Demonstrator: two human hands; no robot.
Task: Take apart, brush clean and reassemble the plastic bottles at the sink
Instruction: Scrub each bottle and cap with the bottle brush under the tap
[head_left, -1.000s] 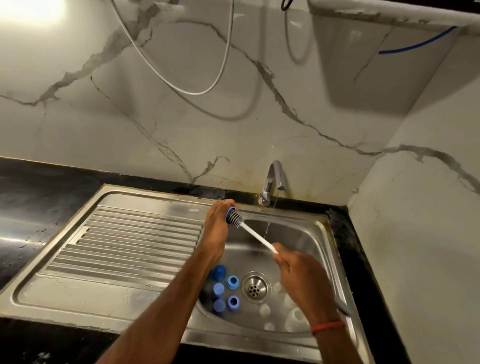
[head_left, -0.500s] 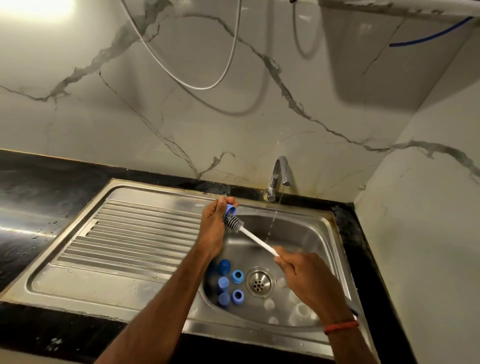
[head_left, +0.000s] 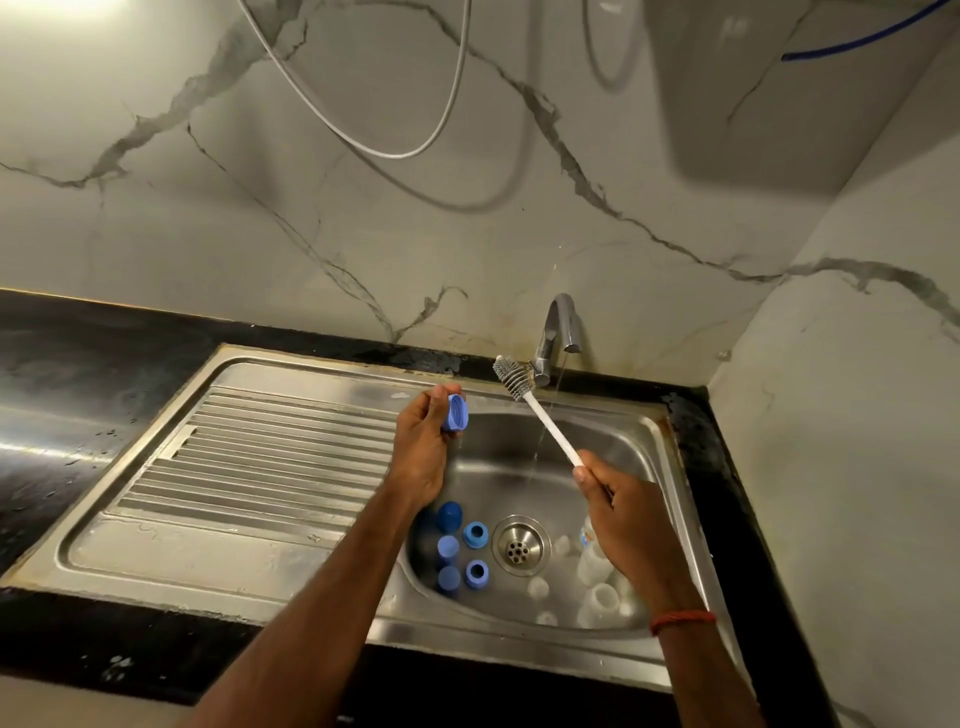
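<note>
Pinching, left hand (head_left: 421, 452): fingers and thumb curl round a blue cap (head_left: 456, 413), held over the left edge of the basin with its round face turned toward the brush.
Right hand (head_left: 623, 514): closed round the lower end of the white brush (head_left: 543, 420); the bristle head tilts up and left, just beside the tap (head_left: 558, 332) and apart from the cap.
Water: a thin stream falls from the tap into the sink (head_left: 498, 457), passing close by the brush handle.
Basin floor: five blue bottle parts (head_left: 475, 535) cluster left of the drain (head_left: 521, 545); clear bottles (head_left: 602, 603) lie to its right, partly hidden by the right hand.
Surround: ribbed draining board (head_left: 260, 452) at left, black counter (head_left: 78, 364) beyond.
</note>
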